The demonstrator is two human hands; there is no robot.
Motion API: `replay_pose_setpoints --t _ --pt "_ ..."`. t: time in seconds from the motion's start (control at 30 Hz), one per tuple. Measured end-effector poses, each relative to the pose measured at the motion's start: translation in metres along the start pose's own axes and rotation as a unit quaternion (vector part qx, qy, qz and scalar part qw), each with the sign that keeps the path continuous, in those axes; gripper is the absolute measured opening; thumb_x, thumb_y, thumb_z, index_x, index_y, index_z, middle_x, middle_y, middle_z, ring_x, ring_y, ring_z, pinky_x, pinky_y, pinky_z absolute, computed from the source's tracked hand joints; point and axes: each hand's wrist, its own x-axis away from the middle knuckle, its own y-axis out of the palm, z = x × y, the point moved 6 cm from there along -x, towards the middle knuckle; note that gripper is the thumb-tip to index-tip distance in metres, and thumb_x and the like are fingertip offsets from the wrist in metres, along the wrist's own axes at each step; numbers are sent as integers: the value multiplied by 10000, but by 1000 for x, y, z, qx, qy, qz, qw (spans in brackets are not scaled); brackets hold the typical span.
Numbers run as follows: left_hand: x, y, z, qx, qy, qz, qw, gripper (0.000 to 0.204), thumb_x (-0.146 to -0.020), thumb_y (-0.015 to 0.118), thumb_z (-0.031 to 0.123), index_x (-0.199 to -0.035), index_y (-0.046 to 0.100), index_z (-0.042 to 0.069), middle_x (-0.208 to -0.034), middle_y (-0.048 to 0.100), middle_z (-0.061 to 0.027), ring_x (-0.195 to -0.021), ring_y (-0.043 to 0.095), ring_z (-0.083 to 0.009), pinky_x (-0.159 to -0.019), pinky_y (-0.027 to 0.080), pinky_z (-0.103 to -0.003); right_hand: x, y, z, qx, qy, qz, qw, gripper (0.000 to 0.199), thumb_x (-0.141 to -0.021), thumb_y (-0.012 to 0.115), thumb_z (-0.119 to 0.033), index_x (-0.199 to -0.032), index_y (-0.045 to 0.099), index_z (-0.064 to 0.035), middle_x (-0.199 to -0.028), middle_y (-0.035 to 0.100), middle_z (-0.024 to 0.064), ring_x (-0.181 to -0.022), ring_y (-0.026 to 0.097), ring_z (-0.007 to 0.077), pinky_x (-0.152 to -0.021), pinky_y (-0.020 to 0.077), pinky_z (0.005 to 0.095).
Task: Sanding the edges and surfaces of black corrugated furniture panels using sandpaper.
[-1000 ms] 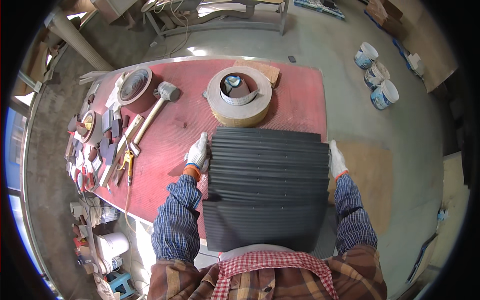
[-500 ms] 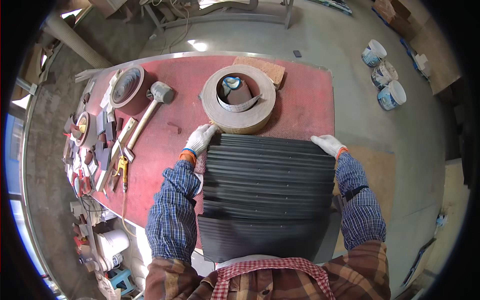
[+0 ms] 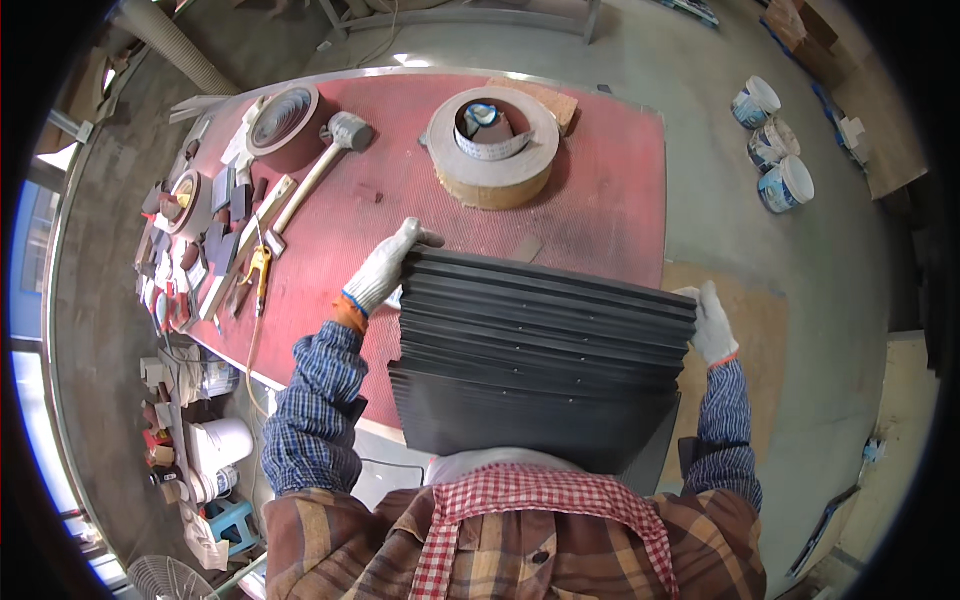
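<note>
A stack of dark, ribbed panels spans from the table's near side to my apron, with small light dots along the ridges. My left hand, in a white knit glove, is closed on its far left corner. At the right end, my right hand, gloved alike, grips the far right edge; some of its fingers are hidden behind the panels. Beyond the stack, a wide roll of abrasive belt lies on the red table. A small flat brown piece rests between the roll and the panels.
Left on the table are a mallet, a brown roll, a yellow air gun and a clutter of blocks and small tools. Several white buckets stand on the floor at right. A blue stool is low left.
The panel stack has been raised and drawn nearer, its right end now closer to me than its left. Both hands moved with it. The view has shifted somewhat, and the small flat piece has come into sight.
</note>
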Motion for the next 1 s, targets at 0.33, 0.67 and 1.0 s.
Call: replay_pose_setpoints --t 0.33,0.67,1.0 --pt "143 10 -62 252 119 23 960 777 -1166 362 682 -1179 703 -16 -1187 763 -199 -1071 749 -310 -1030 605 -442 159 51 70 -69 -213 67 972 590 -1231 313 -436 -1379 651 24 -1337 738 145 -1211 694 254 -1114 533 409" --pt "153 34 -99 327 187 71 923 464 -1211 444 417 -1034 630 31 -1030 666 -109 -995 636 -252 -987 561 -424 158 68 97 177 -238 236 925 159 -1018 722 -213 -1029 648 -72 -940 718 39 -888 722 176 -788 583 354" --pt "199 53 -82 311 110 123 936 422 -1220 434 326 -844 427 134 -773 380 -10 -783 400 -218 -925 468 -431 187 76 127 -134 -165 230 950 198 -997 679 -37 -854 550 -87 -769 676 56 -695 663 176 -631 534 348"
